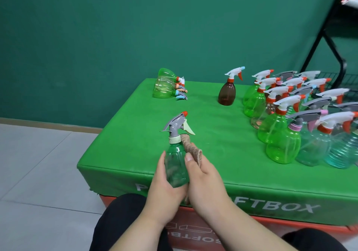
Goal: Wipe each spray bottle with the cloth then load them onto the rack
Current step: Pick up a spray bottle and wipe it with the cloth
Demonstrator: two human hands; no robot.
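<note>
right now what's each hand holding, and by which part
Left hand grips the green spray bottle by its lower body; right hand pinches the brown cloth against its side.

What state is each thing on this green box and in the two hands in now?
Held green bottle, about upright, gripped by left hand.
Cloth, folded, held against it by right hand.
Brown bottle, standing alone.
Three bottles, lying on their sides.
Bottle cluster, standing upright.
</note>
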